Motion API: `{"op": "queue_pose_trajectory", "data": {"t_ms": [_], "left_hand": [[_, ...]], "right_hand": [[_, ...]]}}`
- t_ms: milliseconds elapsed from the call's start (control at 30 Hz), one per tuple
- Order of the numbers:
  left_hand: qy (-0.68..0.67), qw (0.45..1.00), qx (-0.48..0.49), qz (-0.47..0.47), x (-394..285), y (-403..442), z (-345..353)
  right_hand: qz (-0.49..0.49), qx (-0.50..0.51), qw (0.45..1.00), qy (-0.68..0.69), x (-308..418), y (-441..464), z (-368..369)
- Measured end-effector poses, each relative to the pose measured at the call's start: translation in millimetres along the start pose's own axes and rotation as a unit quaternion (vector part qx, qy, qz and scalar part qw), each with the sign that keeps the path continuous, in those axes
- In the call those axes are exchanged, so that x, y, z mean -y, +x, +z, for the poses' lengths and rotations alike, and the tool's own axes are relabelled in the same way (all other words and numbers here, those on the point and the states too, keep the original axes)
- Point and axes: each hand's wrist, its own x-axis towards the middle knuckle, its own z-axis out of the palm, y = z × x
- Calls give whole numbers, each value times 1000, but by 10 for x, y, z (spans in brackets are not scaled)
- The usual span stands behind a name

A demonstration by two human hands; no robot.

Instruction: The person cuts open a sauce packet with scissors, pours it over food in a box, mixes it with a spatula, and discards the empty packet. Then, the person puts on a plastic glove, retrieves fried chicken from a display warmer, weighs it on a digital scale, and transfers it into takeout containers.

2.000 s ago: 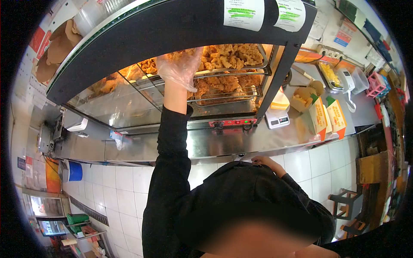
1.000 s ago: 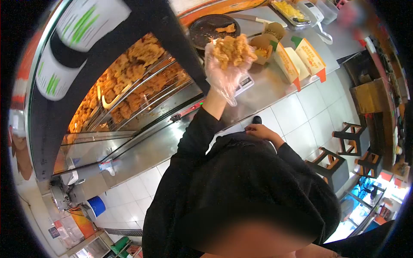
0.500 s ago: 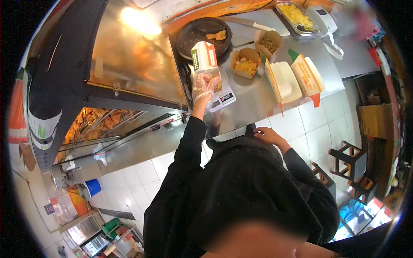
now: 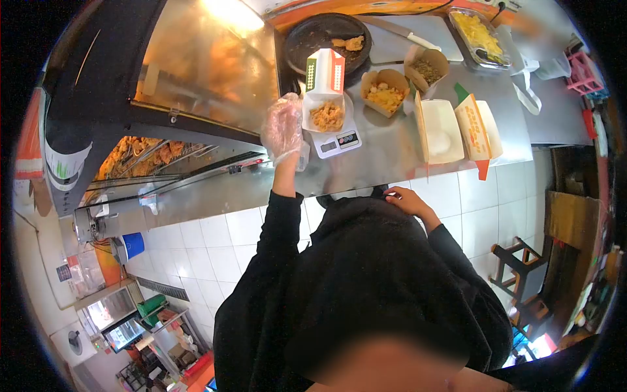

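My left hand (image 4: 283, 129), in a clear plastic glove, is just left of an open white takeout box (image 4: 324, 77), its fingers stretched out and holding nothing that shows. Chunks of fried food (image 4: 328, 117) lie inside the box. It stands on a white kitchen scale (image 4: 337, 144), whose display is too small to read. Bare, my right hand (image 4: 411, 202) rests at the front of my black garment, below the counter edge. Its fingers are loosely bent and apart, with nothing visible in them.
Two brown paper boxes of food (image 4: 385, 93) and two open takeout boxes (image 4: 437, 130) stand to the right. Behind are a dark round pan (image 4: 307, 40), a knife (image 4: 392, 29) and a tray of yellow food (image 4: 480, 36). A heated cabinet (image 4: 202, 78) borders the left.
My left hand has come out of the box and moved left, uncovering the fried chunks. My right hand stays at the garment. The camera view has shifted slightly.
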Motion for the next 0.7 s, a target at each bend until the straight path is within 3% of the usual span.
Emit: {"op": "queue_pose_trajectory", "data": {"t_ms": [100,167,200,233,300,367,433,467,533,633,700], "left_hand": [[-2,999,-40,-25,-197,-215,-124],[58,995,-61,53,-491,-339,-168],[-33,996,-66,54,-670,-378,-97],[-34,995,-69,56,-778,-417,-119],[-37,995,-64,66,-917,-495,-187],[-24,994,-60,93,-912,-545,-287],[-12,991,-57,120,-913,-620,-379],[-21,992,-62,104,-935,-680,-412],[-1,992,-77,97,-939,-780,-516],[18,997,-71,37,-920,-970,-699],[-20,996,-88,10,-868,-1069,-787]], "right_hand": [[-11,-24,999,31,51,129,3],[-24,-40,998,35,150,351,-50],[-4,-44,993,113,267,509,-86],[15,-49,981,189,419,677,-129],[12,-152,973,172,991,960,-260],[-107,-284,952,47,1487,1270,-422],[-243,-410,867,-144,1539,1826,-482],[-246,-411,865,-148,1648,1952,-507],[-20,-225,957,-183,1895,2093,-556],[-43,-162,963,-213,2031,2083,-606],[-45,-172,964,-199,1836,2212,-623]]}}
